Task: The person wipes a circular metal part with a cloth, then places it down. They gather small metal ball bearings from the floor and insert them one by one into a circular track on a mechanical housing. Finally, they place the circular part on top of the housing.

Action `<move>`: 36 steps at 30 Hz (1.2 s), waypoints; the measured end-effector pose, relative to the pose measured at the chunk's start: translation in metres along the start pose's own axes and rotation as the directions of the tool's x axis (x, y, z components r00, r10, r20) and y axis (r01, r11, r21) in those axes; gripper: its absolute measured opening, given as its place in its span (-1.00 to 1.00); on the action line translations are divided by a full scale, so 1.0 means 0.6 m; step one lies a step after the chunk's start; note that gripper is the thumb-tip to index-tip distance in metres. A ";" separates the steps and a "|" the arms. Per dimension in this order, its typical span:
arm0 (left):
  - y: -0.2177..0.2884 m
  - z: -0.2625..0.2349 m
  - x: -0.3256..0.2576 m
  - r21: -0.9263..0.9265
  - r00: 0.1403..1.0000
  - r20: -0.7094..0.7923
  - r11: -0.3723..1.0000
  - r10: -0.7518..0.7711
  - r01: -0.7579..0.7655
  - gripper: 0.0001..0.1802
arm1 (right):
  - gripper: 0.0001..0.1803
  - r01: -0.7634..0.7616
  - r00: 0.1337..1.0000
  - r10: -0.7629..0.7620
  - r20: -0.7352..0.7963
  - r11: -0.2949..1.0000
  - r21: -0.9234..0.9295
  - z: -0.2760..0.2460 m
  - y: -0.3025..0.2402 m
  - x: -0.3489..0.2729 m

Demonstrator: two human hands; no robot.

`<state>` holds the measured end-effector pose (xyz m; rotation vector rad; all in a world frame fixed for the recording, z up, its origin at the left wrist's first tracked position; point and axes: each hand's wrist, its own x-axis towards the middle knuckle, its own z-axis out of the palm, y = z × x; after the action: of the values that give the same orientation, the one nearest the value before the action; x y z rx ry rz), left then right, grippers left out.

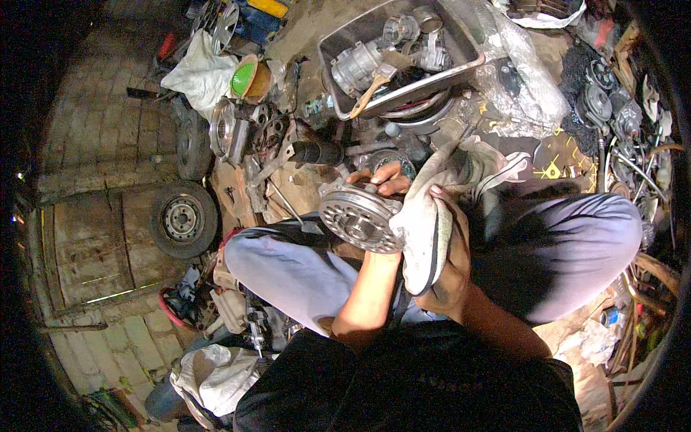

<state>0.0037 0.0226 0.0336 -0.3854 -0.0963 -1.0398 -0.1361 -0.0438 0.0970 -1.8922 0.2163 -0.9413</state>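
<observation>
In my left hand point(387, 178) is a round grey metal machine part point(358, 220) with a ring of holes in its face. The fingers curl over its far edge, and the part hides most of the palm. My right hand point(452, 277) grips a whitish cloth point(421, 237) with a dark stripe, and the cloth lies against the right side of the part. The rest of the cloth trails away toward the far right, over my lap. Both hands are above my crossed legs.
Ahead stands a dark plastic tub point(471, 61) with metal castings and a paintbrush point(376, 90). Metal parts point(270, 129) crowd the ground at left, near a small wheel point(181, 219). Clear plastic wrap point(529, 90) and more parts point(597, 101) lie at right.
</observation>
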 end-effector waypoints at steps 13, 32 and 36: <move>0.013 0.049 -0.011 0.320 0.986 -0.125 0.945 0.109 -0.064 -0.73 | -0.48 -0.046 0.996 0.044 0.080 0.999 0.029 -0.013 -0.011 0.022; 0.038 0.045 -0.012 0.341 0.993 0.034 0.933 0.114 -0.119 -0.81 | -0.63 0.125 0.988 -0.133 0.082 0.987 0.099 0.026 0.020 0.033; 0.040 0.007 -0.036 0.207 0.974 0.018 0.952 0.228 -0.227 -0.85 | -0.59 0.183 0.940 -0.163 0.298 0.982 -0.040 0.019 0.007 0.069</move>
<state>0.0140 0.0525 0.0254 -0.1974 -0.1500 -0.7941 -0.0990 -0.0597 0.1122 -2.1123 -0.1001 -0.7613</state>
